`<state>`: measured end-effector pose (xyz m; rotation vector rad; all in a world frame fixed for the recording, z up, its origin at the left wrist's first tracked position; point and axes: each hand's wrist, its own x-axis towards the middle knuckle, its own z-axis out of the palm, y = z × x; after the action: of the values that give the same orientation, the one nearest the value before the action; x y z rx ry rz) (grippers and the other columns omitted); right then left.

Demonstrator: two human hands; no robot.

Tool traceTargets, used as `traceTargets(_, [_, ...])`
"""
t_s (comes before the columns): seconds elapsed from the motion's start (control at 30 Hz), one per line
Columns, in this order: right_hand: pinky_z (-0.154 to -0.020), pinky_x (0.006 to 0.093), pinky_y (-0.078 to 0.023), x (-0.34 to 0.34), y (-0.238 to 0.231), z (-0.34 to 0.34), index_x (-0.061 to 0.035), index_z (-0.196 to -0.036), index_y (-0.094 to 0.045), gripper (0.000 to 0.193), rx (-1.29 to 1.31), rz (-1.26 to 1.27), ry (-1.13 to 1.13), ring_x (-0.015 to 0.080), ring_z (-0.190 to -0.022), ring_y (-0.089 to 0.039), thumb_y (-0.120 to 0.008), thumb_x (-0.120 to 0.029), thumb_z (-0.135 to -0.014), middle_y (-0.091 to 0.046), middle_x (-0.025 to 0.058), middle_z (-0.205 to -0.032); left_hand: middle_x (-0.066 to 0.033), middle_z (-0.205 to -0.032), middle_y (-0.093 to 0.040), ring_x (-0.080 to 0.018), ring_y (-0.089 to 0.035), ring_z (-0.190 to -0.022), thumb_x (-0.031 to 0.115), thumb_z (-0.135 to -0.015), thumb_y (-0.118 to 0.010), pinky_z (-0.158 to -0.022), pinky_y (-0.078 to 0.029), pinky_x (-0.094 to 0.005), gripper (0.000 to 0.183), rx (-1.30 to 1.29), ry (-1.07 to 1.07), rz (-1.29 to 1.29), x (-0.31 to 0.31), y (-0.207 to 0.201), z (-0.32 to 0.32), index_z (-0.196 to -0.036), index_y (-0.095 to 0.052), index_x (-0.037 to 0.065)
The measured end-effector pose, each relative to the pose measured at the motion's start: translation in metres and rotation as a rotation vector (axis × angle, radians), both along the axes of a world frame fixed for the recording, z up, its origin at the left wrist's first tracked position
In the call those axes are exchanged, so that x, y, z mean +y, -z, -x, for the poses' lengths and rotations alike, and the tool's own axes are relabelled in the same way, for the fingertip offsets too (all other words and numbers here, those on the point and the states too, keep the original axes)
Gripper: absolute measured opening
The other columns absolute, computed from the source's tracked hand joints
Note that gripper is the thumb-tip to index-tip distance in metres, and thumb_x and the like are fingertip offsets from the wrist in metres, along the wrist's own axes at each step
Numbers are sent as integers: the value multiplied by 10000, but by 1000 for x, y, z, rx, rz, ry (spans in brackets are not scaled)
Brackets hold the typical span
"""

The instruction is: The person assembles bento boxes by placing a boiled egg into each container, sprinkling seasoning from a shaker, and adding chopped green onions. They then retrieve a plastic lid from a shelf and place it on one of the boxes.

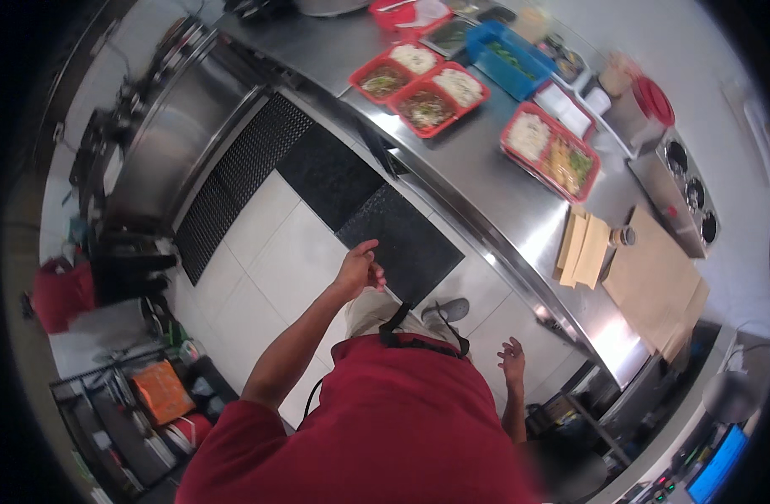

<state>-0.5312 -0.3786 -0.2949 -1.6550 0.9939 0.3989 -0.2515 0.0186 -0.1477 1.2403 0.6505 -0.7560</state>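
Observation:
My left hand [361,270] hangs in front of my waist, above the floor, with its index finger stretched out and the others loosely curled. Nothing shows in it. Lower on the right, my right hand [512,361] is beside my hip, fingers apart and holding nothing. It is nearest to the front edge of the steel counter [519,223]. On the counter stand red two-part meal trays with rice and a saucy dish [425,109]; another red tray [532,134] with rice, yellow food and greens stands farther right. Neither hand touches them.
Behind the trays are a blue bin [507,63] and a red-lidded tub [652,102]. Folded brown paper bags [583,249], a small jar [622,236] and brown paper sheets [654,281] lie at right. Black mats [393,239] cover some floor tiles. A loaded rack [133,420] stands lower left.

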Motion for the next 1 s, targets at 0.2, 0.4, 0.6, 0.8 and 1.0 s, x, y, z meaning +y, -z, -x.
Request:
traceTargets(0.2, [-553, 301, -546, 46, -15, -76, -71, -1430, -417, 462, -108, 93, -252, 189, -860, -705, -510, -211, -1000, -686, 136, -1115, -172, -964, -692, -248, -673, -757, 86, -987, -457, -672, -549, -393, 480, -89, -106, 119, 81, 16, 26, -1453, -345, 97])
traceTargets(0.4, [-588, 319, -555, 127, -59, -134, -77, -1445, -397, 495, -75, 167, -312, 210, -898, -707, -520, -244, -995, -674, 134, -1161, -95, -987, -684, -182, -650, -816, 181, -1023, -460, -666, -523, -327, 363, -167, 47, 49, 153, 14, -3, -1374, -465, 87])
traceTargets(0.6, [-686, 315, -555, 171, -98, -193, -92, -1395, -491, 440, -20, 131, -542, 187, -965, -680, -509, -309, -1012, -654, 94, -1182, -52, -959, -678, -142, -631, -792, 204, -1035, -465, -647, -513, -295, 304, -358, 222, -102, 164, 3, -94, -1294, -569, 84])
traceTargets(0.8, [-910, 341, -507, 205, -90, -310, -36, -1268, -604, 358, -212, 15, -666, 193, -1020, -644, -564, -277, -1006, -674, 109, -1150, -159, -995, -696, -285, -680, -843, 135, -981, -537, -740, -535, -376, 251, -1081, 237, -620, 131, 1, -222, -1178, -641, 19])
traceTargets(1.0, [-1093, 399, -386, 180, 42, -468, -67, -1405, -508, 503, -409, 476, -797, 303, -1302, -516, -488, -401, -1028, -533, 153, -1423, -125, -961, -664, -333, -605, -930, 164, -908, -600, -837, -438, -456, 127, -1814, -101, -1022, 107, 123, -398, -932, -671, 62])
